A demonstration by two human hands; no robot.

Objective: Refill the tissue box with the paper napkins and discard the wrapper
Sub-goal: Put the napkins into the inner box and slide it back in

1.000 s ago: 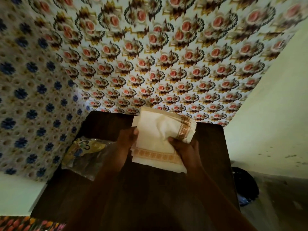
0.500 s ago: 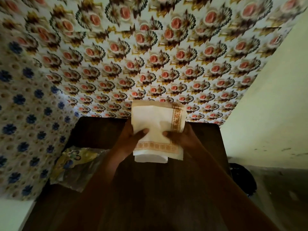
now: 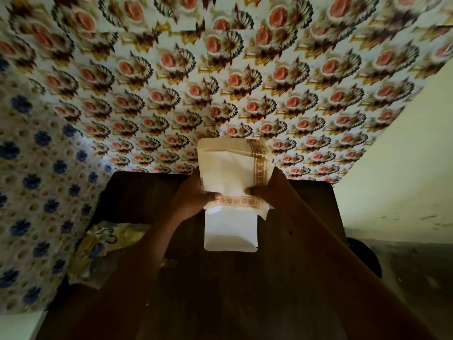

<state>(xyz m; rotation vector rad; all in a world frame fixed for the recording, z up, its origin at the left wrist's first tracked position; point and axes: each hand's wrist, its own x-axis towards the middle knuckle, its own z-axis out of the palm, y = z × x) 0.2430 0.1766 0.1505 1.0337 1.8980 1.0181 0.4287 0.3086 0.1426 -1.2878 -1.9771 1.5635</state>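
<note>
A stack of cream paper napkins (image 3: pixel 232 168) with an orange patterned border stands upright above a dark wooden table (image 3: pixel 306 241). My left hand (image 3: pixel 191 200) grips its left side and my right hand (image 3: pixel 269 190) grips its right side, thumbs across the front. A plain white part (image 3: pixel 229 231) hangs below the border, toward me. The clear plastic wrapper (image 3: pixel 103 244), printed yellow and blue, lies crumpled on the table's left edge. No tissue box shows.
Flowered wallpaper covers the wall (image 3: pixel 220 82) behind the table, and a blue-dotted cloth (image 3: pixel 36 180) hangs at the left. A pale plain wall (image 3: pixel 404 168) stands on the right. A dark rounded object (image 3: pixel 367 256) sits on the floor beside the table's right edge.
Both hands turned the napkin stack from tilted to upright and squared it. The plain white lower part now hangs further below the patterned border.
</note>
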